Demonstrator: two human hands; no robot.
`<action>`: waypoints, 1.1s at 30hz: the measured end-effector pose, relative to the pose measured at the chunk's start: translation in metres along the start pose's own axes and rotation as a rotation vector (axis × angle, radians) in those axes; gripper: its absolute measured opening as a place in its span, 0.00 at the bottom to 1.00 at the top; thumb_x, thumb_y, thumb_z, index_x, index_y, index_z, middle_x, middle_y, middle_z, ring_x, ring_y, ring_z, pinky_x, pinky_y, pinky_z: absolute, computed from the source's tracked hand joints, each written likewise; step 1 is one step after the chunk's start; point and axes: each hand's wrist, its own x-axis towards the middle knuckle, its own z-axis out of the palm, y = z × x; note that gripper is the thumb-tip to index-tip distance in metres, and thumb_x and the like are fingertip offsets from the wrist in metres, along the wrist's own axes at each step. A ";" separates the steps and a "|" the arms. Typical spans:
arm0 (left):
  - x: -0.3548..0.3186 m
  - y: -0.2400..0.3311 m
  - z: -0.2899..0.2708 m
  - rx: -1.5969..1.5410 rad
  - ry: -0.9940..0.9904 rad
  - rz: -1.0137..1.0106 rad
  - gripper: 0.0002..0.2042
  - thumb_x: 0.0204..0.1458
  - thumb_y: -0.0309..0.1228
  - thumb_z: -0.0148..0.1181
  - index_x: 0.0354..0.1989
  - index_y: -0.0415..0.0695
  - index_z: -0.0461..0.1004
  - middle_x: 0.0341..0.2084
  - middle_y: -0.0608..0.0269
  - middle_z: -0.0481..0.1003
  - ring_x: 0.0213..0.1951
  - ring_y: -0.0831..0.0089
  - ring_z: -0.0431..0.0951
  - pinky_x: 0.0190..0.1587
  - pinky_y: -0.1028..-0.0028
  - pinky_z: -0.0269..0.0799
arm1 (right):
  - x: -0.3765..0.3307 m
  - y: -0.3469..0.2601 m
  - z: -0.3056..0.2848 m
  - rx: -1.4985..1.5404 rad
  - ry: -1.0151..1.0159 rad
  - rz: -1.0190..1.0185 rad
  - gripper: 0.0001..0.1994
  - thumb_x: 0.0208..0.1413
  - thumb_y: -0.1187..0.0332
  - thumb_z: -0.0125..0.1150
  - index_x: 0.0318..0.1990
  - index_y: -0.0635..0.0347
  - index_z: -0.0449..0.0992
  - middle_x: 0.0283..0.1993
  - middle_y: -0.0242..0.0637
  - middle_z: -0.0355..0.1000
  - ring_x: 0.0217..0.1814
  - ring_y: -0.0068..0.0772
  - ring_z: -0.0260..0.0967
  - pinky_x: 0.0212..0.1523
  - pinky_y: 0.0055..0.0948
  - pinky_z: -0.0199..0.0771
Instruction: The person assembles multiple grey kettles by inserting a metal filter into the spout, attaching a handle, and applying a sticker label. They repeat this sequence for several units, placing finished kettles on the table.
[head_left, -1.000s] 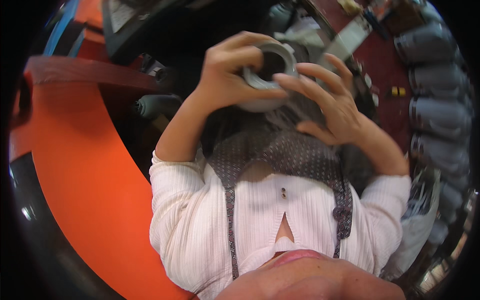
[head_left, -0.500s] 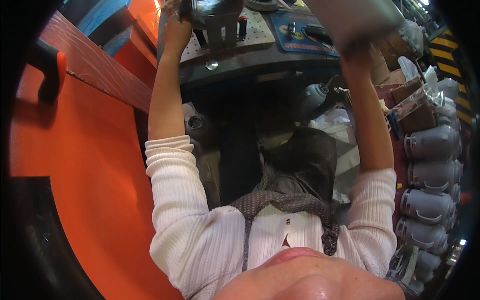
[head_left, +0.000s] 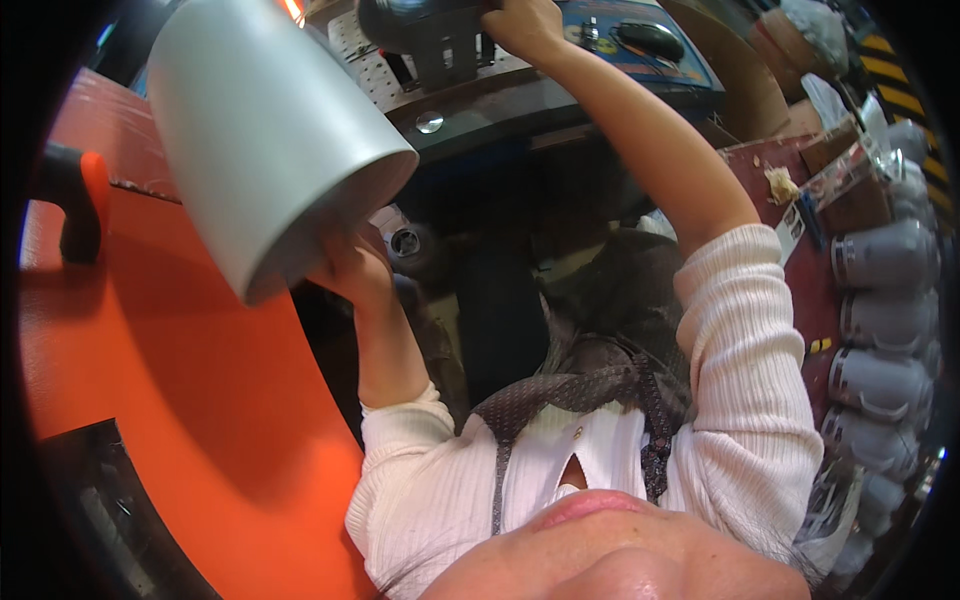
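My left hand (head_left: pixel 355 262) reaches into the open end of a silver-grey, tapered metal shell (head_left: pixel 265 130) and holds it up at the left. Its fingers are mostly hidden inside the rim. The shell hangs tilted, its wide mouth towards me. At the top, my right hand (head_left: pixel 528 30) is closed at the right side of a black fixture (head_left: pixel 440 50) with a dark rounded top. What its fingers grip there is hidden. The fixture stands on a perforated metal plate (head_left: pixel 512 66) on the bench.
An orange panel (head_left: pixel 200 400) with a black handle (head_left: pixel 75 205) lies left. A round shiny button (head_left: pixel 429 122) sits on the bench edge. A black computer mouse (head_left: pixel 648 40) rests on a blue mat (head_left: pixel 700 68). Several grey pots (head_left: pixel 880 385) line the right side.
A silver-grey shell was at the upper right in my right hand; now my left hand holds one at the left. My left hand has left the fixture, and my right hand has moved to it.
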 end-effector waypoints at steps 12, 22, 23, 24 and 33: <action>-0.065 0.057 0.051 0.316 0.058 0.024 0.19 0.59 0.32 0.64 0.48 0.27 0.72 0.47 0.43 0.76 0.46 0.62 0.76 0.53 0.61 0.74 | -0.117 -0.087 -0.178 0.733 -0.706 -0.425 0.48 0.40 0.53 0.80 0.70 0.54 0.61 0.69 0.51 0.63 0.66 0.51 0.67 0.66 0.40 0.65; -0.108 0.063 0.169 -0.130 -0.358 -0.790 0.22 0.59 0.41 0.59 0.53 0.34 0.73 0.46 0.46 0.77 0.44 0.60 0.80 0.46 0.62 0.77 | -0.395 -0.025 -0.383 -0.410 -0.120 -0.312 0.25 0.63 0.66 0.49 0.68 0.35 0.67 0.53 0.32 0.77 0.40 0.33 0.77 0.43 0.32 0.78; -0.107 0.056 0.180 -0.187 -0.390 -0.868 0.23 0.59 0.42 0.59 0.53 0.34 0.73 0.46 0.46 0.77 0.43 0.60 0.80 0.45 0.62 0.77 | -0.422 -0.030 -0.416 -0.410 -0.252 -0.315 0.26 0.62 0.67 0.49 0.68 0.35 0.65 0.54 0.32 0.77 0.44 0.35 0.77 0.49 0.37 0.76; -0.107 0.050 0.192 -0.240 -0.428 -0.933 0.23 0.59 0.43 0.58 0.54 0.35 0.73 0.45 0.46 0.77 0.43 0.60 0.80 0.44 0.62 0.78 | -0.454 -0.045 -0.456 -0.441 -0.228 -0.229 0.26 0.59 0.65 0.54 0.67 0.37 0.67 0.54 0.32 0.77 0.47 0.36 0.77 0.54 0.39 0.74; -0.115 0.037 0.268 0.285 -0.974 -0.797 0.26 0.62 0.48 0.54 0.50 0.31 0.75 0.42 0.50 0.79 0.41 0.61 0.81 0.44 0.66 0.78 | -0.845 -0.244 -0.754 -1.564 0.583 2.141 0.43 0.48 0.35 0.67 0.61 0.62 0.67 0.61 0.55 0.71 0.60 0.54 0.72 0.56 0.52 0.73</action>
